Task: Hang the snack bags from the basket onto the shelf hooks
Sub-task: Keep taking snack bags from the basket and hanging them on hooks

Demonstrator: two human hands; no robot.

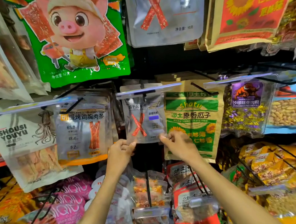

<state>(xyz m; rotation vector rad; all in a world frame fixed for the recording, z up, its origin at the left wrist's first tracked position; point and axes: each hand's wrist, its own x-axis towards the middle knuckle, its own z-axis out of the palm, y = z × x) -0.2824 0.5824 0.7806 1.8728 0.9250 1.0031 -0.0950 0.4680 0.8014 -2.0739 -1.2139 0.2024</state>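
A small silver snack bag (145, 120), printed with two crossed red strips, is held up in the middle row of the shelf. Its lower left corner is pinched by the left hand (121, 151) and its lower right corner by the right hand (179, 145), so each grip is closed on the bag, with the fingers curled. The bag hangs upright and flat towards the camera. Its top edge is tucked just behind a clear price strip (148, 90) at the tip of a black hook (144, 93). Whether the bag is threaded on that hook cannot be told.

A silver bag with an orange base (83, 133) is seen just to its left, and a green and tan seed bag (191, 113) just to its right, partly covered by the right hand. Further out hang a white squid bag (26, 141) and a clear bag with a purple bull label (246, 105). In the row above, a green pig bag (78, 36) and a larger silver bag (164, 9) are hung. Pink bags (70, 200) are seen blurred in the row below.
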